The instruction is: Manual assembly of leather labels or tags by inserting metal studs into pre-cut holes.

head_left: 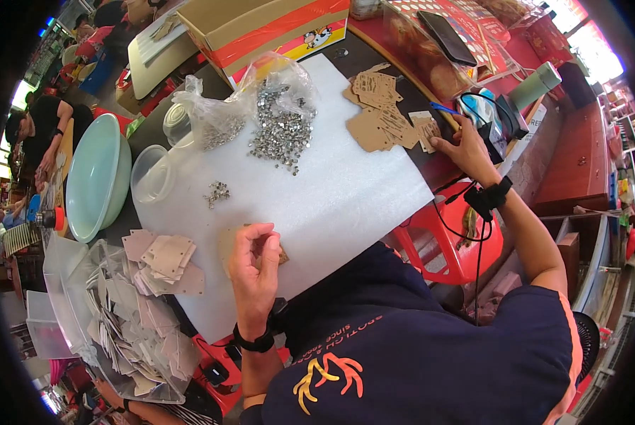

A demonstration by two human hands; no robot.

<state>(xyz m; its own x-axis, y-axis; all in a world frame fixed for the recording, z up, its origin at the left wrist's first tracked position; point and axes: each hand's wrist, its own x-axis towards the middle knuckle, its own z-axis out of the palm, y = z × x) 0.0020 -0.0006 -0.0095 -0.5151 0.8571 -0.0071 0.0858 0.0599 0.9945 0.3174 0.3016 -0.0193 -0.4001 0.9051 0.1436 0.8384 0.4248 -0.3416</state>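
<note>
My left hand (255,265) is above the white foam sheet (353,191), its fingers curled and the thumb close to the index fingertip. Whatever lies between them is too small or hidden to tell. Beneath that hand is a tan card (227,244), partly covered. At the far right my right hand (466,152) has thumb and index finger spread, the thumb at the edge of a small card (425,129). This card lies beside a loose pile of brown cards (377,113). A blue pen-like stick (443,108) is near the index finger.
Small shiny metal pieces (278,134) spill from a clear bag (282,74); a smaller cluster (217,193) lies nearer. Pale cards fill a clear bin (129,333) at left, near a green basin (99,177). A cardboard box (261,35) and a phone (446,37) are behind.
</note>
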